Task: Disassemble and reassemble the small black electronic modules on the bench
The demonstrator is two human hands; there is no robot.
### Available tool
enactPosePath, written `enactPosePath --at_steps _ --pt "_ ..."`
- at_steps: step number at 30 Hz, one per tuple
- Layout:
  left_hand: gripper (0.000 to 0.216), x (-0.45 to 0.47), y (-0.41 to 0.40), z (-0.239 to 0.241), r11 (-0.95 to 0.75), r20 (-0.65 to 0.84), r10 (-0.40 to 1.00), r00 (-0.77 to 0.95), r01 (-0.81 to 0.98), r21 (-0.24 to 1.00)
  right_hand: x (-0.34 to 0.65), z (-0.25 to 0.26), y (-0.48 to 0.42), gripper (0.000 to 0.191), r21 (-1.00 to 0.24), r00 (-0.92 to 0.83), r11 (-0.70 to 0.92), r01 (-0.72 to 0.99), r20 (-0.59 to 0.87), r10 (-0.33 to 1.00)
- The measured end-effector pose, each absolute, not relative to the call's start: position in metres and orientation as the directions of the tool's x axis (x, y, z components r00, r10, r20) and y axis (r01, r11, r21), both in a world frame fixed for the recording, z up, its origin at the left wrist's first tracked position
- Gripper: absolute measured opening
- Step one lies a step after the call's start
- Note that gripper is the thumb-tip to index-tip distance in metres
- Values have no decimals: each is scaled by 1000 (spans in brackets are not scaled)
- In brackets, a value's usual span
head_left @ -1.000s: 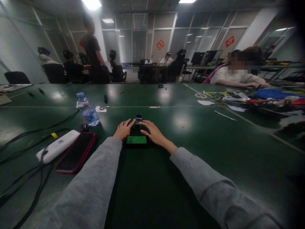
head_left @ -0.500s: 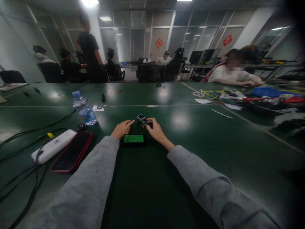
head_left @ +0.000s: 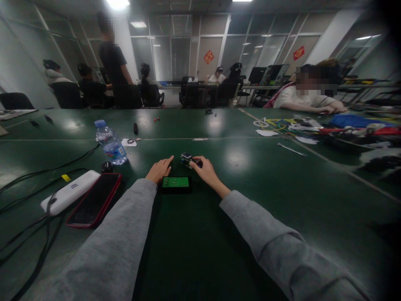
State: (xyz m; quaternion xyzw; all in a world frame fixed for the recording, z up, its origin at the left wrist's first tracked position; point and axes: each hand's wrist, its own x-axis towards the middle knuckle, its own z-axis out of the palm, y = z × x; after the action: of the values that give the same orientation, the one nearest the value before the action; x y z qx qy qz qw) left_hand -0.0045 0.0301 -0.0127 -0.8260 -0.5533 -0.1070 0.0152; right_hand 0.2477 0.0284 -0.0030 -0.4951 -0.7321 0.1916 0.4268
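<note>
Circuit module (head_left: 187, 159) sits pinched in my right hand (head_left: 204, 168), one o'clock from the green circuit board (head_left: 175, 182), my empty left hand (head_left: 158, 170) stretched out at the board's ten o'clock; best to grip edges only, keeping pressure off the little display (head_left: 186, 155).

Head-worn view, facing forward, down across table (head_left: 266, 179)

Left hand (head_left: 158, 170) outstretched, palm down; right hand (head_left: 206, 170) pinching.
</note>
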Motion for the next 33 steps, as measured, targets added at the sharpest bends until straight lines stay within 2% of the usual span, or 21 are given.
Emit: enactPosePath --at_steps 3,7,11,14,18,21,25,29,33 --pt "56 -4 29 -10 -384 186 914 361 918 103 250 -4 31 30 -729 -107 377 572 389 915" --pt "56 -3 28 -8 -369 173 921 349 924 102 251 -8 35 31 -682 -75 368 632 419 905" --pt "56 -3 28 -10 -373 176 919 353 922 102 250 -9 36 35 -697 -47 365 617 430 901" --pt "55 -4 29 -11 -382 189 914 359 918 107 248 -7 31 37 -693 -12 412 592 504 864" --pt "55 -4 29 -12 -379 200 914 353 919 108 246 -2 24 39 -609 -150 538 583 570 808" --pt "55 -5 30 -13 -386 193 912 362 916 107 247 -1 24 30 -683 -182 541 491 527 830" --pt "55 -6 30 -13 -380 184 917 355 916 125 251 -3 31 32 -805 -63 426 414 441 895" --pt "55 -5 28 -10 -382 187 916 356 914 134 254 -6 36 38 -782 3 357 511 417 909" --pt "54 -3 27 -9 -376 171 919 355 919 116 253 -10 36 49 -760 46 367 537 460 887"
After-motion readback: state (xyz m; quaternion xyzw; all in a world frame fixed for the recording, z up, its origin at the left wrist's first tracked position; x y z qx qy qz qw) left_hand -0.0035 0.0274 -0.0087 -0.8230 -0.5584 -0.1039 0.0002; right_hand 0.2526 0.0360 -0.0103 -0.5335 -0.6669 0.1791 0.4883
